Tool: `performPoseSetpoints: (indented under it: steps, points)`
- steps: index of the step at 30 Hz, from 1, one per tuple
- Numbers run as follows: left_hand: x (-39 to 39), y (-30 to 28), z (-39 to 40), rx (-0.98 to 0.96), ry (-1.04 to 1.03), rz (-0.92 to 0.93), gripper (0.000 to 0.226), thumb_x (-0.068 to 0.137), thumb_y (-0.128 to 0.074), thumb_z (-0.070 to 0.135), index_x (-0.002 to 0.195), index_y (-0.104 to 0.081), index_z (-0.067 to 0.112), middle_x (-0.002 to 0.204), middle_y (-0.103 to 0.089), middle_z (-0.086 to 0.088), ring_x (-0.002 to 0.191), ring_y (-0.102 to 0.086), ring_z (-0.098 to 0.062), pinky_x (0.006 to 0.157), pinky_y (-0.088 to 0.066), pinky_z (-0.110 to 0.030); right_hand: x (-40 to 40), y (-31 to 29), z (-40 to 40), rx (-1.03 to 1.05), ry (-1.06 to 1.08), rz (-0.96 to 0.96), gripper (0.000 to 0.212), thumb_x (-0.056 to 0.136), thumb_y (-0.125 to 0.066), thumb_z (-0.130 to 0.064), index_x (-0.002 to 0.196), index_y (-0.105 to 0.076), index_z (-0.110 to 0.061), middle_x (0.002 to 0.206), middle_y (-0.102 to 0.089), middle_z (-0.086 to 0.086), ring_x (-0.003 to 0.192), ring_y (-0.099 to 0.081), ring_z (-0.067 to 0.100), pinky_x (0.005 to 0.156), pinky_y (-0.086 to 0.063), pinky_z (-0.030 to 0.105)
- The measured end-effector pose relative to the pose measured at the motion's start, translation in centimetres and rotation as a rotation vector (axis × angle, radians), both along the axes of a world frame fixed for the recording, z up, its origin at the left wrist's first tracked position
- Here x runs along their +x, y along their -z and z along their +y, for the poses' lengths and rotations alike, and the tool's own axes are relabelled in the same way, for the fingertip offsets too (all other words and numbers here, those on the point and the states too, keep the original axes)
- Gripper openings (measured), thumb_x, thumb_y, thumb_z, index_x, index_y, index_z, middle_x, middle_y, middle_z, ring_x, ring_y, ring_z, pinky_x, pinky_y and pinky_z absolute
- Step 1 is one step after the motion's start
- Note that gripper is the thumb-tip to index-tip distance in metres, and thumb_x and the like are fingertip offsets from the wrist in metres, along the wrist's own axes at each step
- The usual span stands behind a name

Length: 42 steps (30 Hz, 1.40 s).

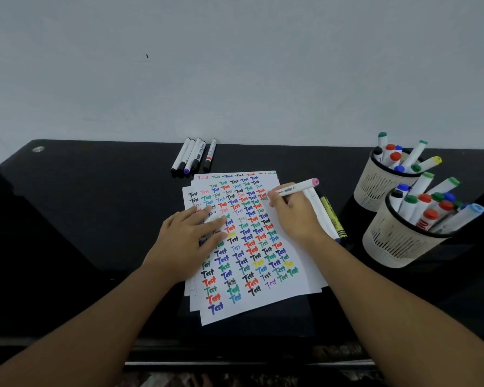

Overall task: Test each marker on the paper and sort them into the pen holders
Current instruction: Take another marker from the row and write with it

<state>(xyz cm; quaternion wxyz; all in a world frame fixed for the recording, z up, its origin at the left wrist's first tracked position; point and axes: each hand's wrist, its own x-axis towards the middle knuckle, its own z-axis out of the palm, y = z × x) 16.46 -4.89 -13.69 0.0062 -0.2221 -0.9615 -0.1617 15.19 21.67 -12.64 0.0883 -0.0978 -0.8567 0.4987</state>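
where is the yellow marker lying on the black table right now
In the head view, the yellow marker lies on the black table just right of the stack of paper, beside white markers, behind the right hand.

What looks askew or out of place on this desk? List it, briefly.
Little stands out. The paper is a loose stack, its sheets fanned and rotated against the desk edge. Markers stand crammed at mixed angles in the two pen holders. Nothing looks spilled or damaged.
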Motion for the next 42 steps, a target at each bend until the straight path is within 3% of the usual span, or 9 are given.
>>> performPoseSetpoints:
  steps: [3,9,13,19,27,35,42]
  points:
    - [-0.1,0.04,-0.11,-0.015,0.007,-0.009,0.072,0.086,-0.005,0.084,0.146,-0.035,0.059,0.164,-0.023,0.019,0.153,-0.01,-0.007,0.124,-0.01,-0.042,-0.06,0.05,0.01,0.029,-0.008,-0.008,0.021,0.106,-0.052,-0.043,0.091,-0.062,-0.033,0.1,-0.071,-0.013,0.096,-0.066,0.009,0.084,-0.054,0.034]
    - [-0.01,-0.17,-0.06,-0.019,0.003,-0.023,0.063,0.09,-0.014,0.079,0.146,-0.035,0.059,0.164,-0.022,0.019,0.153,-0.008,-0.006,0.124,-0.008,-0.041,0.07,0.01,-0.03,0.029,0.041,0.019,0.026,0.107,-0.053,-0.039,0.103,-0.066,-0.017,0.094,-0.07,-0.007,0.089,-0.066,0.009,0.075,-0.053,0.03]
    - [0.01,-0.19,-0.08,-0.015,0.004,-0.03,0.06,0.092,-0.017,0.077,0.146,-0.035,0.059,0.164,-0.022,0.019,0.153,-0.008,-0.006,0.124,-0.007,-0.04,0.0,0.03,-0.05,0.035,0.035,0.003,0.024,0.106,-0.053,-0.04,0.103,-0.065,-0.02,0.095,-0.071,-0.007,0.089,-0.066,0.009,0.082,-0.057,0.036]
    - [0.12,-0.36,0.03,-0.01,0.003,-0.029,0.054,0.095,-0.024,0.072,0.146,-0.036,0.059,0.164,-0.022,0.019,0.153,-0.008,-0.005,0.124,-0.007,-0.039,0.3,0.06,0.11,0.044,0.043,-0.004,0.026,0.106,-0.053,-0.044,0.102,-0.06,-0.019,0.091,-0.071,-0.003,0.083,-0.069,0.013,0.075,-0.059,0.038]
    - [-0.08,0.03,-0.09,0.005,0.008,0.005,0.066,0.089,-0.012,0.08,0.145,-0.038,0.058,0.163,-0.027,0.017,0.153,-0.012,-0.007,0.124,-0.013,-0.044,0.35,0.02,0.11,0.007,0.056,0.026,0.025,0.107,-0.052,-0.04,0.101,-0.061,-0.018,0.093,-0.07,-0.005,0.087,-0.066,0.009,0.068,-0.047,0.026]
    - [-0.09,0.04,-0.01,0.002,-0.002,-0.002,0.055,0.095,-0.023,0.075,0.145,-0.039,0.058,0.163,-0.026,0.018,0.153,-0.012,-0.007,0.124,-0.012,-0.044,0.1,0.08,0.04,0.031,0.059,0.025,0.026,0.107,-0.053,-0.039,0.099,-0.062,-0.017,0.092,-0.07,-0.003,0.086,-0.066,0.01,0.074,-0.054,0.031]
    - [-0.14,-0.07,0.01,-0.01,-0.001,-0.014,0.05,0.099,-0.028,0.069,0.146,-0.037,0.058,0.164,-0.024,0.018,0.153,-0.01,-0.007,0.124,-0.01,-0.042,0.33,-0.13,0.01,0.039,0.076,0.021,0.026,0.108,-0.051,-0.039,0.099,-0.06,-0.017,0.09,-0.069,-0.003,0.082,-0.066,0.011,0.063,-0.047,0.026]
